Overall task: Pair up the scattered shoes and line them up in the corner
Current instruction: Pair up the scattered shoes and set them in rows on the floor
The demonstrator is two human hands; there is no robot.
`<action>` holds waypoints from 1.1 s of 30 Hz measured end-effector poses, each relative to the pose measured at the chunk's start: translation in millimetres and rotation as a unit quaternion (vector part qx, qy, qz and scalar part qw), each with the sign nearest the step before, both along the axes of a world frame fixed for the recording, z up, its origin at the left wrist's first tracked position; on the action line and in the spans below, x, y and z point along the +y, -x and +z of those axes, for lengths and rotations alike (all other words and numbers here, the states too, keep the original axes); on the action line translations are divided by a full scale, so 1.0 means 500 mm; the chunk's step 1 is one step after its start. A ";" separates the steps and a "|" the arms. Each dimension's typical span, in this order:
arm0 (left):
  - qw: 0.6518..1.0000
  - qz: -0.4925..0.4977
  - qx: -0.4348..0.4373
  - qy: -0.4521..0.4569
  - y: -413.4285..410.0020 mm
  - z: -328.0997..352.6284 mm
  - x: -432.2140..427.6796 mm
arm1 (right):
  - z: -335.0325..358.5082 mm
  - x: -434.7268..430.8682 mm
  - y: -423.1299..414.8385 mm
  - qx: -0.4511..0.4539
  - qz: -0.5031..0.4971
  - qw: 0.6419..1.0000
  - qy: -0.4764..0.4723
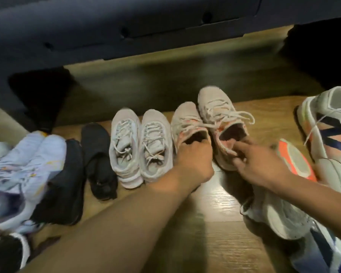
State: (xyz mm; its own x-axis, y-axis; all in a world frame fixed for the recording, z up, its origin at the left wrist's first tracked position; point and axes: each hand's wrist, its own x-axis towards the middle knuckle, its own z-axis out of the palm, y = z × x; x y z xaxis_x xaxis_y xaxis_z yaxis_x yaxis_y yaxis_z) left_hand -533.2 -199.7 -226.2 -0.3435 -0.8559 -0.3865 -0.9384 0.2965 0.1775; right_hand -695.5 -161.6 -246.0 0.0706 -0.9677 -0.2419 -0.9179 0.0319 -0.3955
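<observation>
Setting the pink-speckled pair [215, 107] just right of the grey pair [154, 134]: left grip [193, 154] curled into one shoe's collar, right grip [260, 164] pinches the other's heel. Next, probably pull the forward shoe level and let go.

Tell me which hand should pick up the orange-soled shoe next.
Right. The right hand sits just beside the orange-soled shoe, though it grips the right beige shoe. The left hand, on the left beige shoe, is farther.
</observation>
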 end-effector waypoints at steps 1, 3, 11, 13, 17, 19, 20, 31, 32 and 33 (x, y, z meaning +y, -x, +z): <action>1.000 -0.002 0.007 -0.017 -0.007 -0.002 0.012 | 0.005 0.004 -0.022 0.017 0.026 0.999 -0.039; 0.997 -0.013 0.077 0.017 -0.028 -0.004 0.040 | 0.016 -0.002 -0.050 0.035 0.046 0.993 -0.099; 0.930 0.324 0.051 0.164 -0.332 -0.022 0.053 | 0.098 -0.034 -0.131 0.167 0.138 0.976 -0.033; 0.951 0.298 0.016 0.086 -0.388 -0.030 0.055 | 0.070 -0.023 -0.157 0.187 0.199 0.958 -0.087; 0.981 0.189 -0.006 0.036 -0.420 -0.013 0.067 | 0.035 -0.032 -0.162 0.176 0.188 0.963 -0.078; 0.988 0.149 -0.009 0.038 -0.440 -0.006 0.076 | 0.029 -0.044 -0.159 0.192 0.194 0.959 -0.074; 0.991 0.120 -0.007 0.050 -0.455 -0.006 0.086 | 0.027 -0.050 -0.159 0.202 0.203 0.955 -0.076; 0.959 0.240 -0.126 0.087 -0.711 -0.051 0.211 | 0.076 -0.015 -0.378 0.050 0.348 0.936 0.000; 0.965 0.215 -0.140 0.053 -0.707 -0.054 0.202 | 0.059 -0.019 -0.398 0.048 0.352 0.934 -0.023; 0.971 0.186 -0.144 0.034 -0.698 -0.054 0.191 | 0.044 -0.024 -0.415 0.054 0.351 0.935 -0.030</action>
State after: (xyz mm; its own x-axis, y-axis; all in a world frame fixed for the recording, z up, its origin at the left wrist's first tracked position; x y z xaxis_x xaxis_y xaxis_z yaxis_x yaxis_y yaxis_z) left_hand -184.1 -104.2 -253.4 0.1078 -0.9271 -0.3589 -0.9907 -0.0701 -0.1164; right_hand -488.2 -173.4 -223.7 0.6542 -0.6773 -0.3365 -0.7560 -0.5731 -0.3163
